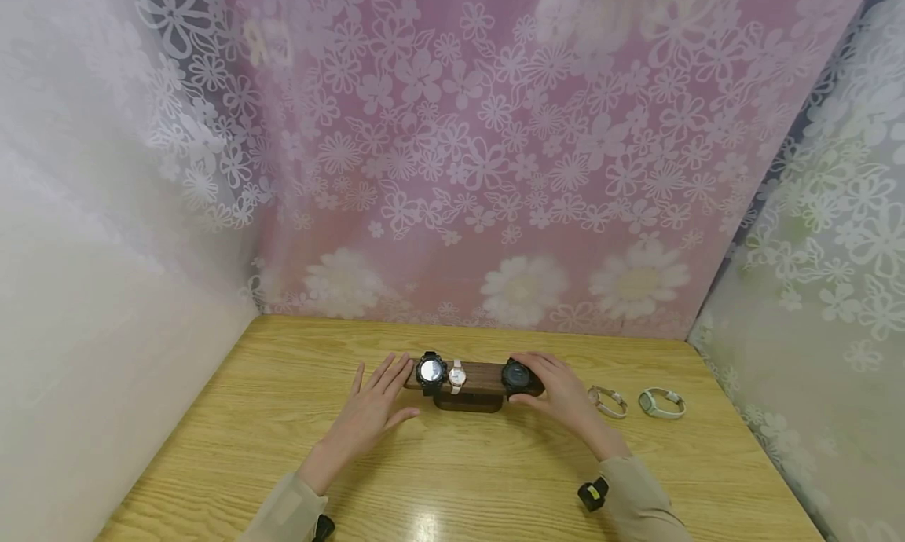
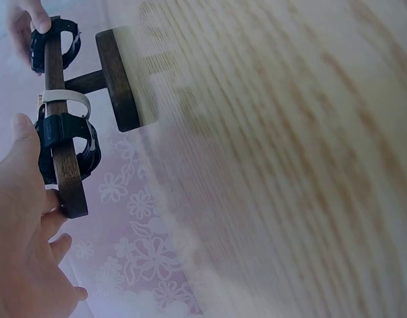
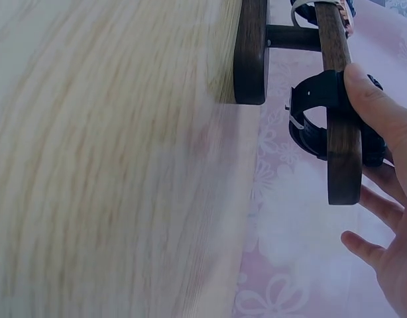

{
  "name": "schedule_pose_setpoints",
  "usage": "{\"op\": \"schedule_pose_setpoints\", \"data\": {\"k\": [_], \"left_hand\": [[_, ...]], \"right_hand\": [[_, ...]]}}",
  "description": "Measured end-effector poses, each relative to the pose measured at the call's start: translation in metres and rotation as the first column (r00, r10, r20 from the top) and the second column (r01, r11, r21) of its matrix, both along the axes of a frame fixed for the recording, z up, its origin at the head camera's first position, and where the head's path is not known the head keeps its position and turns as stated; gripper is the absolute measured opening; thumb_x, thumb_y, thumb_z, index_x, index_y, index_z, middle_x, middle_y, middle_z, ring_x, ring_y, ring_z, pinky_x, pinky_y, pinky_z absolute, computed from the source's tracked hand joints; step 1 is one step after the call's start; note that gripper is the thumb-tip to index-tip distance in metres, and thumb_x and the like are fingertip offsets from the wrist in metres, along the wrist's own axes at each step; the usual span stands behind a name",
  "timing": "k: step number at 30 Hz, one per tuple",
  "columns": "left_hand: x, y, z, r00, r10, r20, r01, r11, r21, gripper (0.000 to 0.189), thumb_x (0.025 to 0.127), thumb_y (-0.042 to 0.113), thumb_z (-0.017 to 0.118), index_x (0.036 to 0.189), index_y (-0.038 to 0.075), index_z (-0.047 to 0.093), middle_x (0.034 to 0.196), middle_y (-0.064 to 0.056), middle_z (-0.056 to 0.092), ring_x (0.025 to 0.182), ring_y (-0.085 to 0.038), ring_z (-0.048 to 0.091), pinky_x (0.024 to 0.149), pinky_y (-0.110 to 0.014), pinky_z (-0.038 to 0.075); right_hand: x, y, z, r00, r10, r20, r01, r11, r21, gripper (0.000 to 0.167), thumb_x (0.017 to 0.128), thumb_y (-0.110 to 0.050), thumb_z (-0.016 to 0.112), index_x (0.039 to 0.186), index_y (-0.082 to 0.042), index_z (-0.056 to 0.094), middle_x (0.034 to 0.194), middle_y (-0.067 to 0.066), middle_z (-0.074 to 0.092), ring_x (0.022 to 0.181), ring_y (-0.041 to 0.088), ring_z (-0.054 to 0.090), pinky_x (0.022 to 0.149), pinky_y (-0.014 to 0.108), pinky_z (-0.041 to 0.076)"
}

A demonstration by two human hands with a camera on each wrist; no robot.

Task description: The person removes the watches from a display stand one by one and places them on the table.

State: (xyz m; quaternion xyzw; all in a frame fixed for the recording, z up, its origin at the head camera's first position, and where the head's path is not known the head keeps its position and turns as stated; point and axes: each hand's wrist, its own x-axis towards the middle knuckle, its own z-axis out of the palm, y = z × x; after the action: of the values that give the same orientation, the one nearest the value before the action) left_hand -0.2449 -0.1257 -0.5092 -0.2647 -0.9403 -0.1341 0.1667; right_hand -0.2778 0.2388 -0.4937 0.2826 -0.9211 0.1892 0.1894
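Mid-worktop (image 1: 283, 416), dark wooden watch stand (image 1: 481, 375): right hand (image 1: 562, 397) pinching black watch (image 1: 516, 375) at its right end; left hand (image 1: 371, 407) flat, fingers straight, touching left end. Bare woodgrain in front.

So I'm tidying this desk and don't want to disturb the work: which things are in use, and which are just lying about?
In use:
wooden stand
black watch, gripped by the right hand
second black watch, beside the left hand
pale watch between them

Lying about:
silver watch
light green watch
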Motion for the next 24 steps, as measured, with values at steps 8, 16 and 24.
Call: {"op": "schedule_pose_setpoints", "data": {"k": [8,16,24], "left_hand": [[0.0,0.0,-0.001,1.0,-0.001,-0.016,0.002,1.0,0.006,0.081,0.096,0.05,0.064,0.158,0.008,0.035,0.165,-0.008,0.031,0.153,-0.031,0.026,0.12,-0.067,0.01],[0.001,0.0,0.0,1.0,-0.003,-0.015,0.003,1.0,0.006,0.08,0.096,0.05,0.064,0.159,0.008,0.035,0.164,-0.008,0.032,0.153,-0.031,0.026,0.12,-0.067,0.01],[0.001,0.001,0.0,0.999,-0.012,-0.031,0.013,1.0,0.024,0.081,0.093,0.045,0.069,0.156,0.005,0.038,0.163,-0.011,0.035,0.15,-0.035,0.03,0.118,-0.071,0.014]], "right_hand": [[0.002,0.008,0.001,0.998,-0.015,0.053,0.016,1.0,-0.016,0.075,0.079,-0.039,0.086,0.145,-0.018,0.057,0.14,0.014,0.061,0.129,0.04,0.055,0.102,0.065,0.044],[0.003,0.021,0.004,0.998,-0.004,0.066,0.006,0.999,-0.041,0.075,0.078,-0.035,0.088,0.144,-0.016,0.058,0.139,0.016,0.061,0.128,0.04,0.055,0.101,0.065,0.044],[0.004,0.033,0.003,0.996,-0.017,0.083,0.02,0.999,-0.033,0.074,0.079,-0.034,0.086,0.145,-0.018,0.056,0.139,0.012,0.061,0.127,0.04,0.055,0.099,0.064,0.047]]}}
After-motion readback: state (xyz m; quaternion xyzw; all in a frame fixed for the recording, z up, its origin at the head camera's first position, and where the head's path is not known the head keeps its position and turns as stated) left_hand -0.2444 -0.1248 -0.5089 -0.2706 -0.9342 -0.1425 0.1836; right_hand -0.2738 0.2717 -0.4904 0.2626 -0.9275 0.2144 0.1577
